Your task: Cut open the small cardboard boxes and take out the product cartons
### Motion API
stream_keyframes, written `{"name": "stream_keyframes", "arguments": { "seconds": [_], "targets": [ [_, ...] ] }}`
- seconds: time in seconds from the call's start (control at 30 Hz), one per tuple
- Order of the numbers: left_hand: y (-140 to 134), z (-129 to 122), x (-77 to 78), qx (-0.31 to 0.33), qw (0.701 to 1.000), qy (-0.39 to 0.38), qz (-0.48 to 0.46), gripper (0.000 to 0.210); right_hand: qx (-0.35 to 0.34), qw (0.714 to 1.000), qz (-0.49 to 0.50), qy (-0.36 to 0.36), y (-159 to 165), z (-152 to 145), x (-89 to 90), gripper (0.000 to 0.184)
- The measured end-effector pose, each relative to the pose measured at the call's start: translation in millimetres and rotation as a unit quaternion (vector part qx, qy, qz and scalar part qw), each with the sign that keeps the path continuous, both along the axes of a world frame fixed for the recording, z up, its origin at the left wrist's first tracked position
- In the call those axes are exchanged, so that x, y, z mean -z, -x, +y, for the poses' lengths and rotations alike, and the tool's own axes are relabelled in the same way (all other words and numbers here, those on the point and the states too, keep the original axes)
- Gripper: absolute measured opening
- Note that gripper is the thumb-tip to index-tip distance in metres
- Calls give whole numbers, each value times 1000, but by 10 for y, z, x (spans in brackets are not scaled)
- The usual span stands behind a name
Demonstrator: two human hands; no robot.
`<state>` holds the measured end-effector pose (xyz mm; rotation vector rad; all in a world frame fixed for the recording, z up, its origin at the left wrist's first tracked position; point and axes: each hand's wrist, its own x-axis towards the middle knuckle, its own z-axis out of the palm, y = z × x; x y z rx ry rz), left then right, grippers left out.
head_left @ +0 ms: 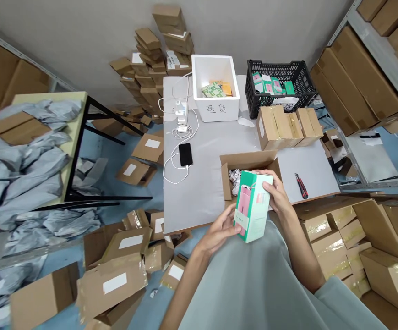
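A green and white product box (253,206) with a pink item printed on its front is held tilted between both hands at the table's near edge. My left hand (221,230) grips its lower left side, thumb on the front. At its upper right, my right hand (276,192) is closed round the top corner and side. Just behind the product box, an open cardboard carton (250,159) rests on the table, with crumpled white paper (235,179) inside. Part of that carton is hidden by the product box and my right hand.
A red and black utility knife (301,185) lies right on the grey table (205,201). Behind are taped cartons (277,128), a white foam bin (218,112) and a black crate (270,101). A phone (185,155) with cables sits left. Cardboard boxes (114,279) crowd the floor.
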<state>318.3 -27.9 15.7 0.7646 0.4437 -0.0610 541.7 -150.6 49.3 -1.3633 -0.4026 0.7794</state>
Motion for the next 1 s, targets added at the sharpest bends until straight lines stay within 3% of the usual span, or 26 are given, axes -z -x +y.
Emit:
{"name": "stream_keyframes", "arguments": {
  "seconds": [0.13, 0.33, 0.5, 0.77, 1.0],
  "targets": [
    [-278, -338, 40, -64, 992, -107, 29, 98, 9, 997, -72, 34, -135, -71, -10, 53],
    [-412, -643, 140, -54, 991, -114, 40, 93, 3, 996, -71, 49, -267, -291, 174, 51],
    [-579, -839, 168, -89, 986, -131, 54, 96, 8, 997, -72, 40, -464, -439, 276, 54],
    [-820, -1054, -24, -120, 990, -65, 18, 82, -57, 997, -43, -29, -710, -578, 122, 65],
    [-948, -1188, 18, -150, 988, -33, 18, 80, -85, 995, -41, -25, -839, -615, 194, 71]
  ]
}}
